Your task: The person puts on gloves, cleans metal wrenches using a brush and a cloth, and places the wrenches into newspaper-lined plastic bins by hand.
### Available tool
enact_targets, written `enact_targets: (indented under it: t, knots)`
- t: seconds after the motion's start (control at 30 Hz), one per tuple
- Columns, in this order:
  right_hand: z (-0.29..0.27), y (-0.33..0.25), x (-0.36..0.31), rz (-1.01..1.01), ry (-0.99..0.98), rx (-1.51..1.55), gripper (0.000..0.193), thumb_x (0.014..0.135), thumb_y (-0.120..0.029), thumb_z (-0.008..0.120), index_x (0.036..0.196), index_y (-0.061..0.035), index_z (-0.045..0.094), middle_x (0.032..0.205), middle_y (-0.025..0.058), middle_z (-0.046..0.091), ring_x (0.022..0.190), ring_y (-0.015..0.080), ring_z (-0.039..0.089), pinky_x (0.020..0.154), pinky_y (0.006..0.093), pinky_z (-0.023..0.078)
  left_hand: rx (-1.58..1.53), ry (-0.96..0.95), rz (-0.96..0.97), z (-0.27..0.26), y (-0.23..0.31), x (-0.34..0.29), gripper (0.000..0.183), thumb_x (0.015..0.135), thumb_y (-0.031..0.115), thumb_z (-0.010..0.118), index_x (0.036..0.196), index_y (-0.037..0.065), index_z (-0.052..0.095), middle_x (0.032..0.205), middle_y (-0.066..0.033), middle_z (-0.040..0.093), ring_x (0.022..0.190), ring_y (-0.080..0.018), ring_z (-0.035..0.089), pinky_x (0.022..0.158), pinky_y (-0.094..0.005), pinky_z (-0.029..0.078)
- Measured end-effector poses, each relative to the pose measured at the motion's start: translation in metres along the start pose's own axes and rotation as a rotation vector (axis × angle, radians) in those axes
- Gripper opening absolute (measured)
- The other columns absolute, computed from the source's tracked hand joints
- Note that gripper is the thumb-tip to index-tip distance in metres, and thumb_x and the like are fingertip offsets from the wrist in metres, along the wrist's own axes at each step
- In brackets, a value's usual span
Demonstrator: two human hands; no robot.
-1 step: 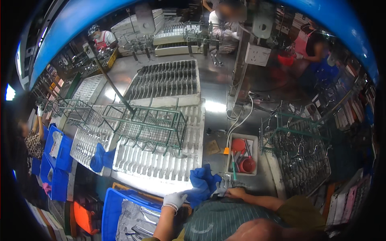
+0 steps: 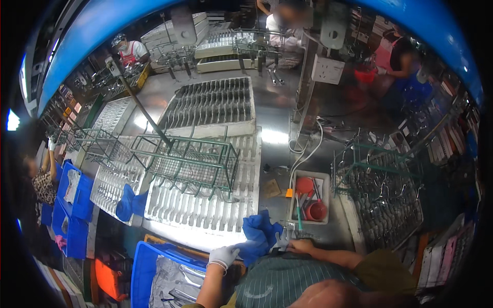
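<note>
Nothing's visibly moved since the earlier frame; both hands and the cloth look right where they were. Left hand, in a white glove, has its fingertips up against the blue cloth, can't tell if they're actually pinching it. Right hand is just at the other side of the cloth, fingers partly spread, and I can't make out whether it's holding anything. That cloth sits bunched at the near edge of the desk, between the hands. For handling it well, I'd get a proper grip from both sides, keep the fold thick under the fingers and watch for loose corners. Just left is a blue tub with shiny metal pieces; ahead, a white slotted tray under a green wire rack; to the right, a white bin with a red cup.
</note>
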State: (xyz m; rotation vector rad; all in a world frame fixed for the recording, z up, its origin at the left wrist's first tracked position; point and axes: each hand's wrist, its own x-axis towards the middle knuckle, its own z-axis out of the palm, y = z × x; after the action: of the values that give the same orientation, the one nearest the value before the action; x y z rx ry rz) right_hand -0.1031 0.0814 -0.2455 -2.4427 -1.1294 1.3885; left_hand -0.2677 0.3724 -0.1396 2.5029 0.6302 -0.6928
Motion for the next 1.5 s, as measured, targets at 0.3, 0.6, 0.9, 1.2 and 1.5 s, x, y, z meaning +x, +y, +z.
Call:
enact_targets:
  t: [0.3,0.6,0.9,1.2,1.5]
  knots:
    - [0.01,0.011,0.007,-0.095,0.133,-0.082,0.029,0.08,-0.034,0.052,0.104,-0.0175,0.051,0.099,0.0094,0.06,0.091,0.028,0.06,0.073,0.0415,0.047,-0.014,-0.044,-0.013,-0.01,0.009,-0.003,0.041,0.084,0.048,0.044,0.105,0.017,0.062,0.099,-0.014,0.062,0.094,-0.0318,0.058,0.082,-0.0388,0.045]
    - [0.036,0.044,-0.025,0.056,0.277,0.055,0.023,0.077,-0.034,0.053,0.087,-0.0142,0.057,0.086,0.0096,0.063,0.081,0.0289,0.061,0.068,0.0423,0.046,-0.023,0.02,-0.003,-0.002,0.006,-0.002,0.037,0.083,0.045,0.046,0.102,0.02,0.063,0.095,-0.0128,0.063,0.09,-0.0322,0.059,0.08,-0.0398,0.046]
    - [0.031,0.041,-0.025,0.103,0.288,0.158,0.023,0.076,-0.034,0.056,0.09,-0.0156,0.059,0.088,0.0084,0.063,0.085,0.0273,0.06,0.071,0.0392,0.046,-0.004,-0.01,0.03,0.003,-0.002,0.004,0.038,0.083,0.046,0.045,0.103,0.018,0.063,0.097,-0.0124,0.063,0.092,-0.0318,0.059,0.082,-0.0397,0.045]
    - [0.029,0.043,-0.02,0.1,0.25,0.131,0.019,0.074,-0.034,0.053,0.081,-0.0175,0.059,0.085,0.0066,0.063,0.081,0.0261,0.061,0.068,0.0396,0.046,0.022,-0.036,-0.011,0.001,0.002,0.004,0.04,0.084,0.047,0.044,0.103,0.018,0.063,0.098,-0.0136,0.063,0.093,-0.0316,0.059,0.083,-0.0393,0.044]
    - [0.035,0.056,-0.016,0.044,0.236,0.165,0.018,0.072,-0.032,0.056,0.083,-0.0181,0.061,0.087,0.0043,0.064,0.084,0.0234,0.061,0.071,0.0372,0.046,0.012,-0.045,0.011,0.007,-0.004,0.006,0.037,0.083,0.047,0.045,0.106,0.022,0.062,0.1,-0.0123,0.062,0.094,-0.0315,0.058,0.083,-0.0386,0.045]
